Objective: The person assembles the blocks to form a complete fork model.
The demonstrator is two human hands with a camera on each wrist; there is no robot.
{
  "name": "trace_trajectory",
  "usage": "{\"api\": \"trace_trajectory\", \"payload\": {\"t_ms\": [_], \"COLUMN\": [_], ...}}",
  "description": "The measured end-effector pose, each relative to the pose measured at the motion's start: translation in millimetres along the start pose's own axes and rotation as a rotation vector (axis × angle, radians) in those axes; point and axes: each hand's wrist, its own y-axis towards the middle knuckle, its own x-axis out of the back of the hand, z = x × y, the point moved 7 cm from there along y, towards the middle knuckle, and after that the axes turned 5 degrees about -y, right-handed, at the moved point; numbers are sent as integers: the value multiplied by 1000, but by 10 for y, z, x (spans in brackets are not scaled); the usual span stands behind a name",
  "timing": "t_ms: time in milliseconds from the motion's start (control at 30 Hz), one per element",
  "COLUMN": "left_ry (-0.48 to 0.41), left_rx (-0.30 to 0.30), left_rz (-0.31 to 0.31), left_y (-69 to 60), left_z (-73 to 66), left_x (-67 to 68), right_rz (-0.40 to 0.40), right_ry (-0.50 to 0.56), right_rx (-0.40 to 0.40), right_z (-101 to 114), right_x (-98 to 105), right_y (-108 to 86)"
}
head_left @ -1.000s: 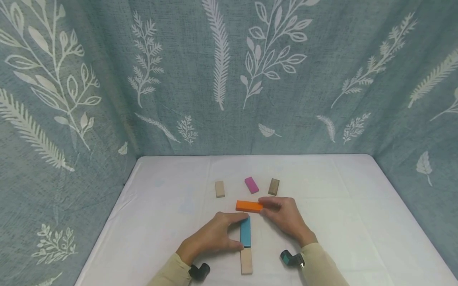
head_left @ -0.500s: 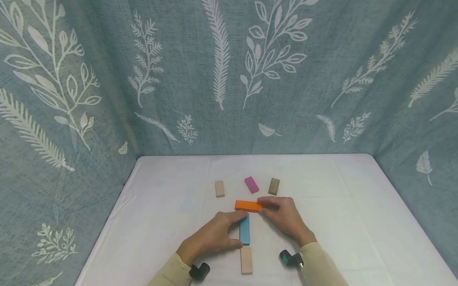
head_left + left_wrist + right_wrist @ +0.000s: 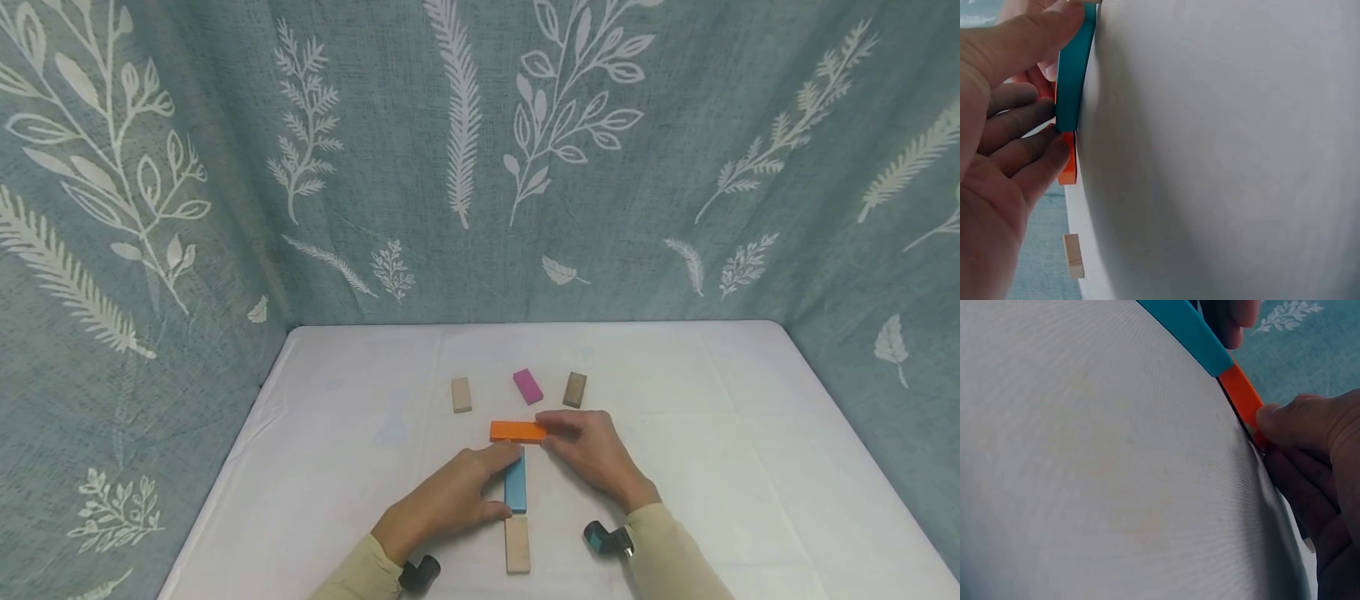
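"What does your left hand [image 3: 450, 493] have?"

"The blue block [image 3: 515, 487], spanned end to end: thumb at the near end, fingers bent at the far one. I'd guess I hold it lengthwise to steer it straight, since it lines up with the near pale block [image 3: 517, 546], just short of my thumb."

"And your right hand [image 3: 592, 450]?"

"Pinching the orange block [image 3: 510, 431] by its right end, thumb and fingers parted only by its width. It lies crosswise, just past my left fingertips; an end grip probably leaves its middle free."

"Do those two blocks touch?"

"I can't tell; my left fingers cover that spot."

"What else is on the worktop [image 3: 360, 375]?"

"Beyond my hands, the far pale block [image 3: 461, 395], the pink block [image 3: 528, 387] and the brown block [image 3: 574, 390], well apart, perhaps to clear my reach."
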Motion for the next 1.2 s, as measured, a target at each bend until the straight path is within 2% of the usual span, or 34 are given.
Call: {"api": "trace_trajectory", "payload": {"t_ms": [233, 467, 600, 733, 800, 900, 1033, 1200], "left_ry": [71, 105, 105, 161, 188, 197, 170, 142], "left_rx": [-32, -34, -96, -167, -155, -110, -58, -19], "left_rz": [-21, -44, -132, -228, -237, -213, -172, -153], "left_y": [-11, -25, -12, 34, 75, 141, 204, 234], "left_z": [-73, -87, -104, -130, -117, -74, -33, -24], "left_x": [14, 52, 145, 238, 250, 229, 189, 179], "right_rz": [11, 8, 6, 1, 2, 5, 7, 6], "right_ry": [-15, -16, -20, -23, -19, -14, -15, -18], "right_rx": [49, 45, 44, 43, 42, 42, 43, 38], "right_z": [17, 32, 38, 42, 40, 39, 44, 56], "right_x": [0, -1, 2, 11, 13, 5, -6, 5], "right_y": [23, 26, 29, 25, 20, 17, 13, 6]}}
